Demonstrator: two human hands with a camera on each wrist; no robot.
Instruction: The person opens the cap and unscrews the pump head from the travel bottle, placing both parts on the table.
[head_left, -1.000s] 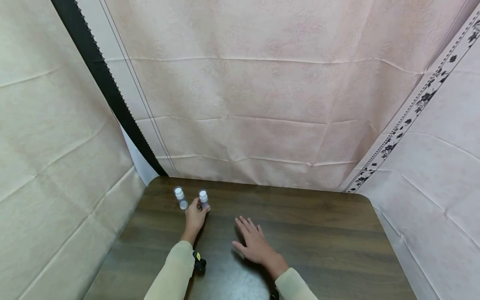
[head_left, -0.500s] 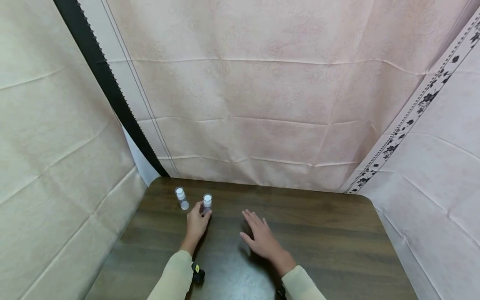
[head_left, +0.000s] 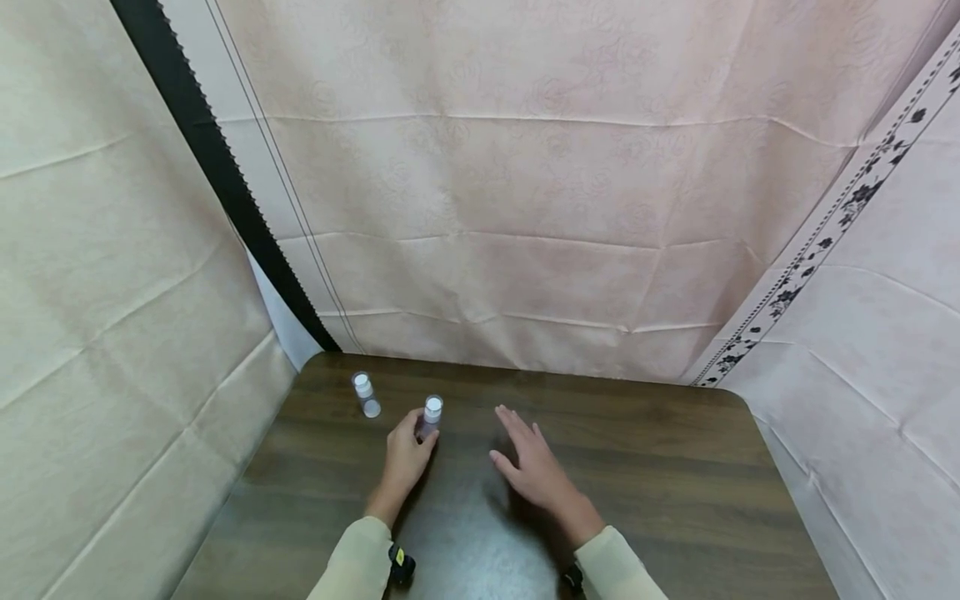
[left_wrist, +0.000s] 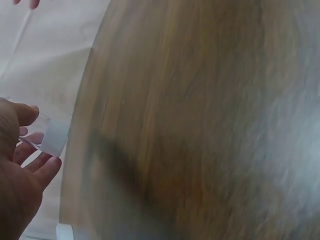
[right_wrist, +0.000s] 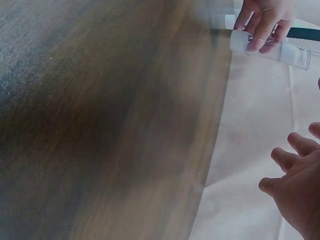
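My left hand (head_left: 405,454) grips a small clear cylindrical bottle (head_left: 432,408) with a white cap, thumb on one side and fingers on the other. In the right wrist view this bottle (right_wrist: 294,54) shows clear walls and white at both ends. A second, similar bottle (head_left: 366,394) stands upright on the table at the back left, left of that hand. To the right, my right hand (head_left: 542,471) is held over the table with its fingers extended and nothing in it. The right wrist view shows its spread fingers (right_wrist: 287,160).
The brown wooden table (head_left: 637,467) has rounded back corners. Pale patterned cloth (head_left: 487,208) hangs behind it, with more cloth on both sides. A black strip (head_left: 225,175) runs down the left corner. Light-coloured sleeves (head_left: 352,558) cover the forearms.
My left hand has moved the gripped bottle rightward and slightly nearer, away from the standing bottle. My right hand has shifted right and a little farther forward, fingers still extended.
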